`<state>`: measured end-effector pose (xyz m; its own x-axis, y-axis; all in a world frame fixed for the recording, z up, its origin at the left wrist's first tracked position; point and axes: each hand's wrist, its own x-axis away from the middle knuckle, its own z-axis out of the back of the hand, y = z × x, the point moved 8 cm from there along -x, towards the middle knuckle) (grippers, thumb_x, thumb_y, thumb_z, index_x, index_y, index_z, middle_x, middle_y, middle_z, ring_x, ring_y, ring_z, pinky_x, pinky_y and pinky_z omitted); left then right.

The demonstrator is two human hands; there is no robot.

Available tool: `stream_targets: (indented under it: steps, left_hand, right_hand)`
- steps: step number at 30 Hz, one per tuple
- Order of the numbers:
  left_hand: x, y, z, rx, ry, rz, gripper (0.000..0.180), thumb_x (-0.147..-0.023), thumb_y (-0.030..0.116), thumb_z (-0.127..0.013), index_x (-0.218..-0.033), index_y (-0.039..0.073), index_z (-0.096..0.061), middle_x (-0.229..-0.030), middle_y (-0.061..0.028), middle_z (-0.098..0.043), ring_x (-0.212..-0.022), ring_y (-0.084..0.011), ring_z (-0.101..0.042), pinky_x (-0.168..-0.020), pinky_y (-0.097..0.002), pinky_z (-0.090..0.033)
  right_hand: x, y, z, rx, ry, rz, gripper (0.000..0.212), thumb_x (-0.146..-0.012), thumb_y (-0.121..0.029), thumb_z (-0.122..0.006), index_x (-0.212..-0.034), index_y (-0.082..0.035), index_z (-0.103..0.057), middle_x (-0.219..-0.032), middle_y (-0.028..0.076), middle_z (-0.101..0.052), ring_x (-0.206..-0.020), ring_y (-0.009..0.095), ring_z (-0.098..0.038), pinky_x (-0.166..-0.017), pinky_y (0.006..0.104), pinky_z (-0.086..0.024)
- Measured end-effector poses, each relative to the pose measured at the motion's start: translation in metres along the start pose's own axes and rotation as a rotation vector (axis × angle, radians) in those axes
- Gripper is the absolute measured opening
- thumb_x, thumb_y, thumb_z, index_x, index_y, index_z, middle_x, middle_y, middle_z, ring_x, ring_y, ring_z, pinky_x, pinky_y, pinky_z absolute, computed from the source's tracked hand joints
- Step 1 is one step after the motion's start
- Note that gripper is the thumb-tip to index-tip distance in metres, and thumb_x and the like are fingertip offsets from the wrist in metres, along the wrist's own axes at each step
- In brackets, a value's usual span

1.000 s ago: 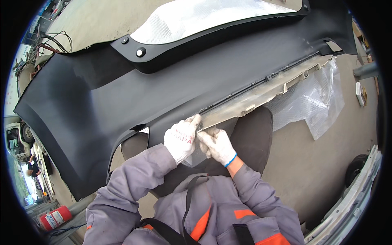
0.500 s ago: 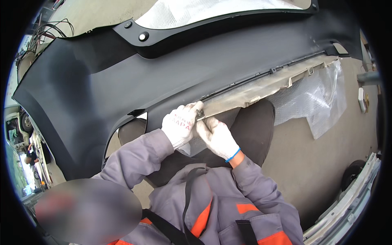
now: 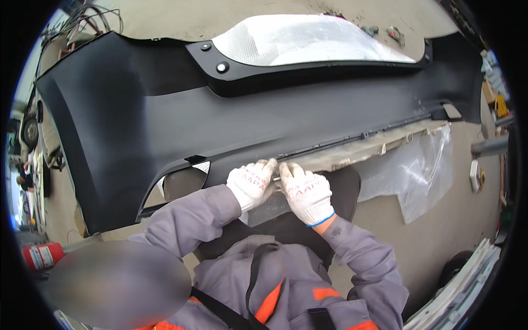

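Pinching lower edge of black bumper (image 3: 231,121): left hand (image 3: 251,185), right hand (image 3: 306,193), side by side. Exact contact seems hidden.

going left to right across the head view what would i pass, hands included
Red cylinder → gloved left hand → gloved right hand → white box-shaped thing → yellow object.
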<state>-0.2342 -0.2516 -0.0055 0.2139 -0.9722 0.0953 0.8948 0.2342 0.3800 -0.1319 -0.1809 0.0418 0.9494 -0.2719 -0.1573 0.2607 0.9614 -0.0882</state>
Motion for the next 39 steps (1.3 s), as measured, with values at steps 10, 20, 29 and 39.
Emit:
stream_targets:
  steps: [10,20,29,39]
  left_hand:
    - [0.002,-0.004,-0.012,-0.048,0.074,0.016,0.057,-0.091,0.019,-0.065,-0.143,0.003,-0.052,-0.124,-0.0200,-0.069,-0.097,-0.0348,-0.073,-0.079,-0.0475,-0.059]
    - [0.005,-0.003,0.001,-0.068,0.043,-0.010,0.054,-0.091,0.015,-0.062,-0.142,0.004,-0.054,-0.127,-0.0181,-0.068,-0.098,-0.0351,-0.073,-0.080,-0.0487,-0.059]
    - [-0.003,-0.038,-0.003,-0.010,0.015,0.003,0.043,-0.086,0.011,-0.058,-0.129,0.011,-0.058,-0.122,-0.0169,-0.069,-0.105,-0.0363,-0.071,-0.088,-0.0487,-0.057]
    - [-0.012,-0.057,-0.016,0.006,0.099,-0.001,0.038,-0.083,0.004,-0.059,-0.118,0.019,-0.066,-0.113,-0.0128,-0.072,-0.102,-0.0372,-0.071,-0.086,-0.0505,-0.057]
  right_hand:
    - [0.001,0.003,-0.015,-0.103,0.181,-0.025,0.044,-0.089,-0.023,-0.070,-0.129,-0.005,-0.067,-0.114,0.012,-0.071,-0.071,0.023,-0.072,-0.061,0.0370,-0.055]
    - [-0.004,-0.001,0.001,-0.260,0.089,-0.024,0.042,-0.092,-0.021,-0.070,-0.132,-0.006,-0.065,-0.123,0.016,-0.070,-0.073,0.029,-0.073,-0.068,0.0409,-0.059]
    - [0.114,0.089,0.059,-0.367,0.547,-0.535,0.051,-0.089,-0.003,-0.073,-0.139,-0.004,-0.061,-0.128,0.018,-0.068,-0.103,0.033,-0.073,-0.087,0.0372,-0.059]
    - [0.366,0.260,0.049,-0.264,0.360,-1.434,0.031,-0.097,-0.022,-0.071,-0.120,-0.001,-0.072,-0.108,0.020,-0.076,-0.100,0.033,-0.074,-0.093,0.0392,-0.056]
